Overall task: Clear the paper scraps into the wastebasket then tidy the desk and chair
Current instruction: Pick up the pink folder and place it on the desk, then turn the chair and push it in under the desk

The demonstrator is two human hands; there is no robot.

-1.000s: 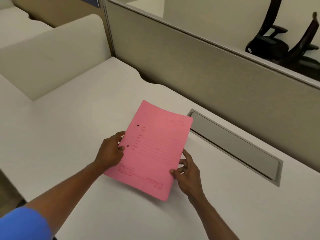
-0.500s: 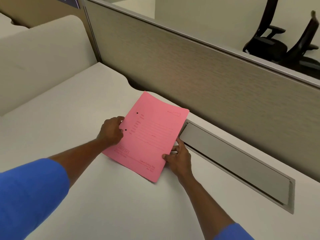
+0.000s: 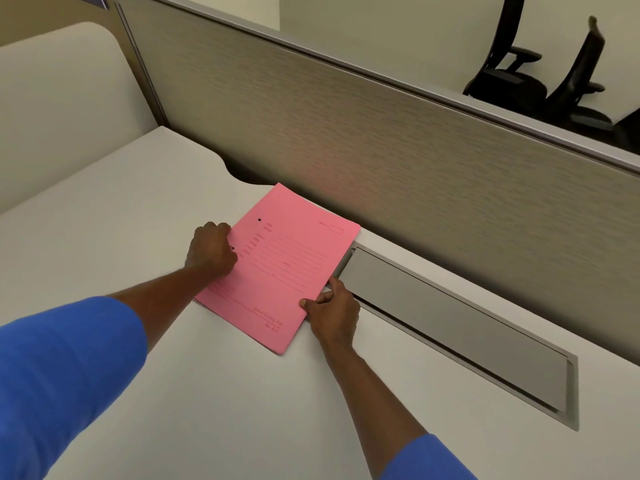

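A pink printed file folder (image 3: 284, 265) lies flat on the white desk (image 3: 131, 244), its far corner close to the partition. My left hand (image 3: 211, 251) grips its left edge beside the two punched holes, fingers curled. My right hand (image 3: 332, 311) pinches the right edge near the lower corner, thumb on top. No paper scraps, wastebasket or this desk's chair are in view.
A grey cable-tray lid (image 3: 450, 320) is set into the desk just right of the folder. A beige partition (image 3: 381, 140) runs along the desk's far side. Two black office chairs (image 3: 540, 81) stand beyond it. A cream side panel (image 3: 59, 109) rises at the left.
Both hands have carried the folder away from me toward the partition and lowered it flat onto the desk beside the cable-tray lid. Both hands still grip it.
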